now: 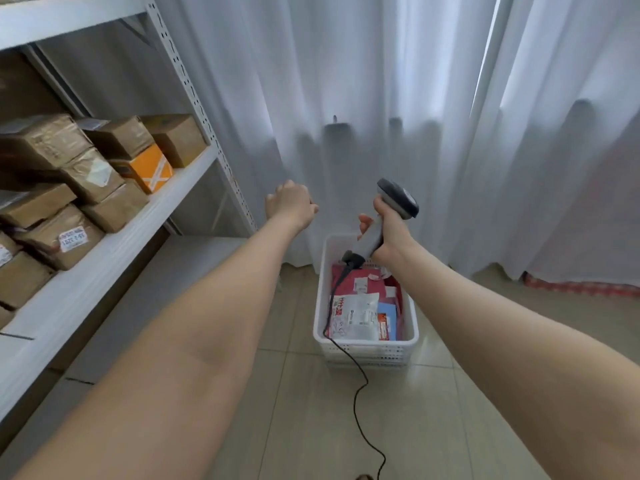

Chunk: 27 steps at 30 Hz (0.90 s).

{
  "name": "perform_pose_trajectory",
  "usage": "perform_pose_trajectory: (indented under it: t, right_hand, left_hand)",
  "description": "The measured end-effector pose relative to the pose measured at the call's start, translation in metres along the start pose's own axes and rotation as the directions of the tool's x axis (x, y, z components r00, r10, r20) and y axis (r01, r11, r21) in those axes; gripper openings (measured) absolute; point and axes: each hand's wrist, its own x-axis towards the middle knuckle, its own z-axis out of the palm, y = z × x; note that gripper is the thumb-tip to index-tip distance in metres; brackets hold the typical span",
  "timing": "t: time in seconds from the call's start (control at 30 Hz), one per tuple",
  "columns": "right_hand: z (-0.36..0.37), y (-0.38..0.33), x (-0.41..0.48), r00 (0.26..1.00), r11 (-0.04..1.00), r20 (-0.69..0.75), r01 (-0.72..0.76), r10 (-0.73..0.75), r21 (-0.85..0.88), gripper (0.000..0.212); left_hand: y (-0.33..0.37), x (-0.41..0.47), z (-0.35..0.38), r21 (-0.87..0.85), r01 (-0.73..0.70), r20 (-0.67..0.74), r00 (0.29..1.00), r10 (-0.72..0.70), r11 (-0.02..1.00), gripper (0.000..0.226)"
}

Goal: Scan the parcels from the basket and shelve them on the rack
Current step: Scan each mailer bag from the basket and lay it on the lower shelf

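A white slotted basket (367, 351) stands on the tiled floor ahead of me, holding several soft parcels: a white mailer (356, 317) on top of red ones (353, 277) and a blue one. My right hand (389, 233) grips a grey handheld scanner (394, 206) above the basket's far rim; its black cable (356, 393) trails down across the basket to the floor. My left hand (289, 204) hangs in the air left of the scanner, fingers curled under with nothing visible in them. The rack (114, 233) stands at my left.
The rack's middle shelf carries several brown cardboard boxes (52, 237) and one orange box (147, 168); its front strip is bare. White curtains (381, 98) hang behind the basket. The cable crosses the floor tiles toward my feet.
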Motion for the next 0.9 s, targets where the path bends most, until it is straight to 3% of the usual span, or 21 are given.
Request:
perform_pose_trajectory:
  t: [0.07,0.4,0.73,0.9]
  right_hand:
    - [-0.012,0.004,0.019,0.999,0.999,-0.035,-0.031,0.030,-0.010,0.025]
    - [-0.049,0.019,0.159,0.962,0.977,-0.187,-0.178,0.197,0.116,0.037]
    - [-0.114,0.069,0.313,0.883,0.952,-0.372,-0.304,0.288,0.015,0.028]
    - [-0.164,0.117,0.392,0.833,0.910,-0.435,-0.409,0.341,-0.069,0.049]
  left_hand:
    - [0.007,0.009,0.026,-0.038,0.018,0.057,0.998,-0.016,0.999,0.041]
    - [0.023,0.105,0.154,-0.171,0.096,0.335,0.942,-0.034,0.981,0.033]
    - [0.021,0.178,0.321,-0.208,0.196,0.565,0.824,-0.046,0.958,0.040]
    - [0.013,0.188,0.429,-0.227,0.277,0.641,0.764,-0.070,0.934,0.044]
